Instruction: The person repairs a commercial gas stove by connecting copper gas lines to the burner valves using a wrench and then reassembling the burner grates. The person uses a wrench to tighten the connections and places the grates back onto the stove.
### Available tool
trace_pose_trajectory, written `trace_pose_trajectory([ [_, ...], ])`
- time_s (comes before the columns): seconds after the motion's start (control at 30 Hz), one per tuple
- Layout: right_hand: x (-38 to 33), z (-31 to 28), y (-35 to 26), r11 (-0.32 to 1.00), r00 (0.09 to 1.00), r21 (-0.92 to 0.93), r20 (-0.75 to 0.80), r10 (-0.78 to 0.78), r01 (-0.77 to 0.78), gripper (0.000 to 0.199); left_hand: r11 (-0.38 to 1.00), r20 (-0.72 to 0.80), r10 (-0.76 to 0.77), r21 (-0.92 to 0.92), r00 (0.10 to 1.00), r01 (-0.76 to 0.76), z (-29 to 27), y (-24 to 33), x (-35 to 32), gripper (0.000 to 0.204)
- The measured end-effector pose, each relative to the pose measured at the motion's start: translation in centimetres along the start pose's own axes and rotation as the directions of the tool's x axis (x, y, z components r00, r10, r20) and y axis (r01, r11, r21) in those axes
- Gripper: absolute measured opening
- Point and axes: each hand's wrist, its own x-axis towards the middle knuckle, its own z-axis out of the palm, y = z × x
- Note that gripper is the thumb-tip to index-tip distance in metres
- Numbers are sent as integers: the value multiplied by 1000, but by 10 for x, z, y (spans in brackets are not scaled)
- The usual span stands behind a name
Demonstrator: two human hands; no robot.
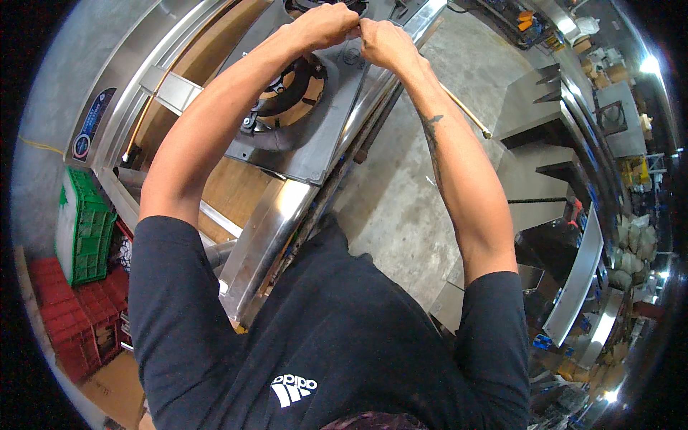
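1. While raised to the top centre of the frame, left hand [326, 25] and right hand [383, 41] meet fingertip to fingertip, both closed narrowly, pinching something too small to make out; whether a part or a fastener, cannot tell.
2. Pinched item held directly above the dark stove panel [315, 136] with its round burner opening [294, 89], upper centre, set in a stainless steel frame [269, 236] running diagonally from lower centre to top.
3. Likely risk: slipping from so slight a grip, falling through the burner opening or off the frame edge onto the concrete floor [401, 193], centre right.
4. Further risk: forearms crossing sheet-metal edges; scraping judged possible on a sudden pull.
5. Thin rod [469, 115] lying right of the frame, near the right forearm; liable to be knocked.
6. Green crate [86, 229] and red crates [75, 315] at lower left, well apart.
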Motion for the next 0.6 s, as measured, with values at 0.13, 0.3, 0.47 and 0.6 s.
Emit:
trace_pose_trajectory([
  [0.13,1,-2,3,998,998,-4,23,-61,61,27,988,72,86,-132,994,-76,1,-10,7,12],
  [0.3,4,-1,4,998,997,-5,40,-60,60,29,988,22,132,-78,991,-129,0,-8,5,12],
  [0.47,2,0,-1,999,998,-29,-47,-45,43,28,999,-40,-11,50,999,13,3,4,0,15],
  [0.6,-2,-4,-8,993,996,-115,-83,-28,18,24,999,-77,-39,33,996,42,2,8,-2,15],
])
